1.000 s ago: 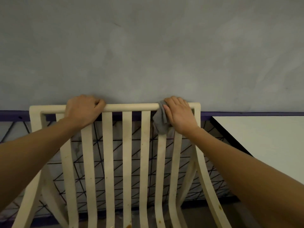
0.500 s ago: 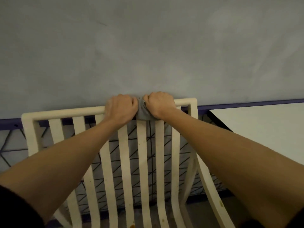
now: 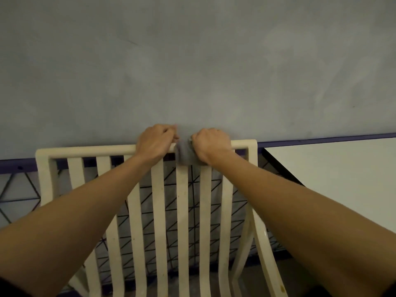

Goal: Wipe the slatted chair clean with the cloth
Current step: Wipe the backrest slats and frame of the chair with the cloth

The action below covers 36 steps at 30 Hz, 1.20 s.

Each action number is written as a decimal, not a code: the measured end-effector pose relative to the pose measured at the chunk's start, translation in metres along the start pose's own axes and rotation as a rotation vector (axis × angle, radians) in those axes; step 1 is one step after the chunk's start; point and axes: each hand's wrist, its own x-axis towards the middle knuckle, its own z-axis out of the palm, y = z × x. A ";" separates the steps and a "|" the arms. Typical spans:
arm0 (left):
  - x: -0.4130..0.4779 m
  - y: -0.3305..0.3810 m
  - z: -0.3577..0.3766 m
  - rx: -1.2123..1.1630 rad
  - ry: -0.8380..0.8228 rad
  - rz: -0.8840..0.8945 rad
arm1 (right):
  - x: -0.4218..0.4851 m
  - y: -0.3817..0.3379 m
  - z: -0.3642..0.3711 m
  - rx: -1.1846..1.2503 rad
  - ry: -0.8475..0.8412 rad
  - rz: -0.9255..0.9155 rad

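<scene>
Going from our left, the chair's [image 3: 44, 168] top rail [image 3: 90, 151] runs bare and level, its long axis straight across in front of us, until it reaches our left hand [image 3: 155, 142], which is curled shut over the rail with nothing else in it that we can see. Just beside that hand, touching or nearly so, the grey cloth [image 3: 186, 154] is bunched around the rail and hangs a little below it over the tops of the slats [image 3: 182, 200]. Our right hand [image 3: 211, 145] is closed on the cloth, pressing it to the rail; past it only a short bare piece of rail is left before the corner, with a pale desk [image 3: 332, 168] further right. So the long unwiped-looking stretch lies to the left of both hands, and our left hand sits squarely in the cloth's way. We judge the next sweep along the rail needs that hand shifted off or further left first, while the slats below wait for later.
</scene>
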 end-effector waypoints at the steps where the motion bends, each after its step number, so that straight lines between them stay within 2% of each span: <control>1: 0.002 0.001 -0.002 -0.045 -0.012 -0.038 | 0.001 -0.025 0.000 0.043 0.020 -0.023; 4: 0.007 0.002 -0.011 -0.142 -0.040 -0.124 | -0.001 -0.076 0.005 0.193 0.151 -0.090; 6: 0.008 0.001 -0.015 -0.161 -0.066 -0.148 | -0.002 -0.073 0.015 0.258 0.266 -0.176; 9: 0.006 0.000 -0.014 -0.035 -0.120 -0.133 | -0.002 -0.047 0.036 0.270 0.392 -0.344; 16: -0.003 0.001 -0.005 0.228 -0.162 -0.003 | -0.016 0.027 0.054 0.198 0.420 -0.396; 20: -0.010 -0.004 -0.005 0.316 -0.135 0.076 | -0.031 0.069 0.058 0.254 0.383 -0.321; 24: -0.012 -0.002 0.002 0.398 -0.052 0.114 | -0.047 0.109 0.066 0.327 0.421 -0.146; 28: -0.013 0.010 0.011 0.530 -0.066 0.127 | -0.055 0.104 0.068 0.773 0.402 0.106; 30: -0.018 0.025 0.021 0.483 -0.086 0.192 | -0.056 0.094 0.063 0.999 0.388 0.259; 33: -0.031 0.063 0.052 0.430 -0.122 0.298 | -0.061 0.090 0.062 1.150 0.363 0.378; 36: -0.039 0.091 0.074 0.482 -0.154 0.277 | -0.078 0.099 0.066 1.273 0.325 0.402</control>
